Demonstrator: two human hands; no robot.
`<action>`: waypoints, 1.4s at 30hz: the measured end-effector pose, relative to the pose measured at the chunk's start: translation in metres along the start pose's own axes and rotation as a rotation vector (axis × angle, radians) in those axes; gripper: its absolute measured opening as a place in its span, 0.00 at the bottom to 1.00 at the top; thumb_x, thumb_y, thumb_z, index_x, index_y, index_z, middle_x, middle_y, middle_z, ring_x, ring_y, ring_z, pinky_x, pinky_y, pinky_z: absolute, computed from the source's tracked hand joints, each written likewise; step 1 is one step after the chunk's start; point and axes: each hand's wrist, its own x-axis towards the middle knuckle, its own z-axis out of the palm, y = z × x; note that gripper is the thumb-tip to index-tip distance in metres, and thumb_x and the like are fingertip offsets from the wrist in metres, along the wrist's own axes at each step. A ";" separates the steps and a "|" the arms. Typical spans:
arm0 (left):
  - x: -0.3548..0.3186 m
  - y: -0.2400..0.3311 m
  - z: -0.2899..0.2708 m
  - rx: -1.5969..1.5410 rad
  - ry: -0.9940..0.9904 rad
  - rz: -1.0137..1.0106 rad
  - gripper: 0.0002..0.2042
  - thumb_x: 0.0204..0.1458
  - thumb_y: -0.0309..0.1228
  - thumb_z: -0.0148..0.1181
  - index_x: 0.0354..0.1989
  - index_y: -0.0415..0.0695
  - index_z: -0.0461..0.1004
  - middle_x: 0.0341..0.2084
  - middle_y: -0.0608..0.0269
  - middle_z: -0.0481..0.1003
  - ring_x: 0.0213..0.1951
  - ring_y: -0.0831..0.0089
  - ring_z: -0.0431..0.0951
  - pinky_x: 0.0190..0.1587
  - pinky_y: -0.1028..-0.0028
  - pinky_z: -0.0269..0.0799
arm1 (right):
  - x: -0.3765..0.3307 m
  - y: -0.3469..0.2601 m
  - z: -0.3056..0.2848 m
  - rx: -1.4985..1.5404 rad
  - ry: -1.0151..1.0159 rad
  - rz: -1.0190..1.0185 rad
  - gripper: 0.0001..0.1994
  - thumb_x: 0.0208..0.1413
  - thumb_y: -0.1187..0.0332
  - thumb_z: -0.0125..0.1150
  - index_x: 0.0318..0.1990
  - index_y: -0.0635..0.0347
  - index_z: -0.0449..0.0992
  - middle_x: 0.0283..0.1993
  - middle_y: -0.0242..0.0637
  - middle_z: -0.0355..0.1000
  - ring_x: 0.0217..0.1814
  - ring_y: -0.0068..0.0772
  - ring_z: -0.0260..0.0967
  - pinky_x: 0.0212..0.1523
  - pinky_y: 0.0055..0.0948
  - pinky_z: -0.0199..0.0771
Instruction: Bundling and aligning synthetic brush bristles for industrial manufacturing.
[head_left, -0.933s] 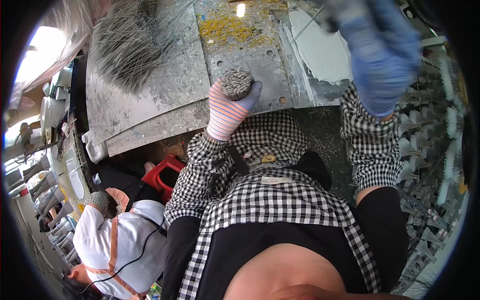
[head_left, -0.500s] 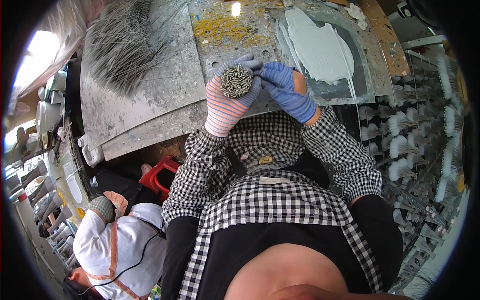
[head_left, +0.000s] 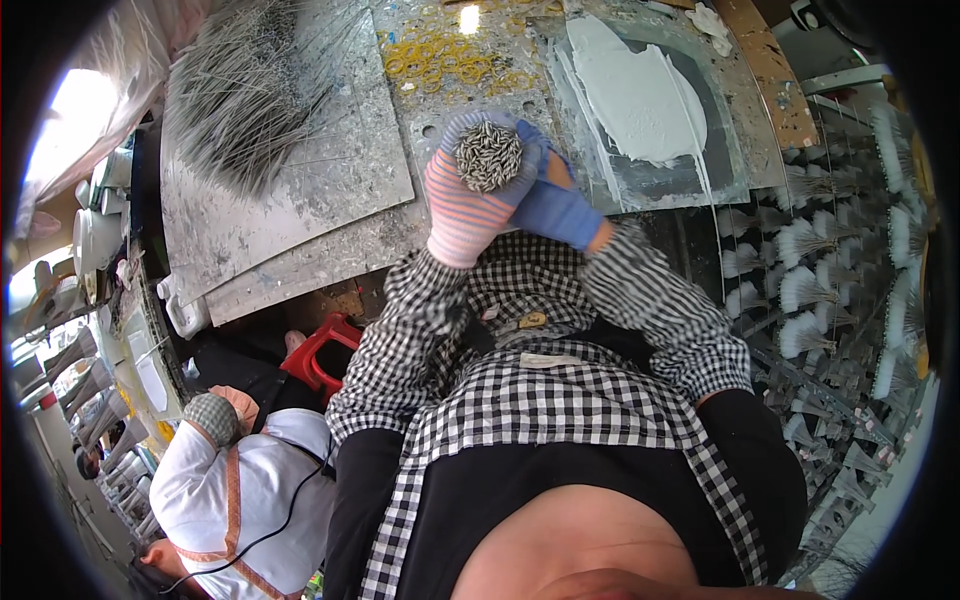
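Note:
A round bundle of twisted wires, grey and black, is held upright above the bench's near edge. Only its rounded top end of tightly packed tips shows; the length below is hidden by my hands. My left hand, in a pink-and-blue striped glove, wraps the bundle from the left. Against its right side, my right hand in a blue glove is closed, its fingers curled round and partly hidden. A bare patch shows near the right thumb.
A heap of thin grey wires lies at the back left. Yellow rubber bands are scattered mid-bench. White paste covers a dark plate. Brushes hang on racks at right. A co-worker sits at lower left by a red stool.
The bundle and my left hand have shifted slightly right. My right hand has gone from pinching beside the bundle to curling round its right side, its wrist turned.

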 end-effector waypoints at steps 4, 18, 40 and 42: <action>0.006 -0.020 -0.006 0.274 -0.060 -0.038 0.08 0.51 0.28 0.71 0.36 0.41 0.79 0.29 0.61 0.81 0.32 0.72 0.81 0.40 0.72 0.76 | 0.014 -0.004 0.005 0.456 -0.319 0.511 0.30 0.53 0.60 0.67 0.63 0.58 0.67 0.61 0.40 0.70 0.63 0.40 0.67 0.66 0.36 0.64; 0.039 0.098 -0.012 -0.396 -0.412 -0.146 0.15 0.45 0.21 0.72 0.44 0.39 0.79 0.35 0.63 0.81 0.39 0.75 0.81 0.46 0.74 0.78 | 0.000 -0.029 -0.051 0.819 -0.429 0.273 0.26 0.47 0.62 0.78 0.53 0.59 0.76 0.51 0.38 0.77 0.53 0.36 0.75 0.56 0.38 0.76; 0.032 0.009 -0.004 0.109 -0.144 0.101 0.11 0.47 0.22 0.74 0.37 0.44 0.78 0.34 0.68 0.80 0.38 0.80 0.80 0.47 0.76 0.77 | -0.004 0.026 0.047 0.021 0.016 0.205 0.21 0.55 0.55 0.65 0.53 0.53 0.75 0.50 0.40 0.77 0.51 0.43 0.75 0.53 0.40 0.78; 0.030 0.019 0.001 0.061 -0.137 0.192 0.11 0.47 0.21 0.74 0.37 0.44 0.78 0.34 0.69 0.80 0.39 0.80 0.80 0.46 0.76 0.77 | -0.003 0.016 0.035 0.252 0.077 0.232 0.20 0.55 0.54 0.65 0.52 0.52 0.75 0.49 0.39 0.78 0.51 0.43 0.75 0.54 0.41 0.78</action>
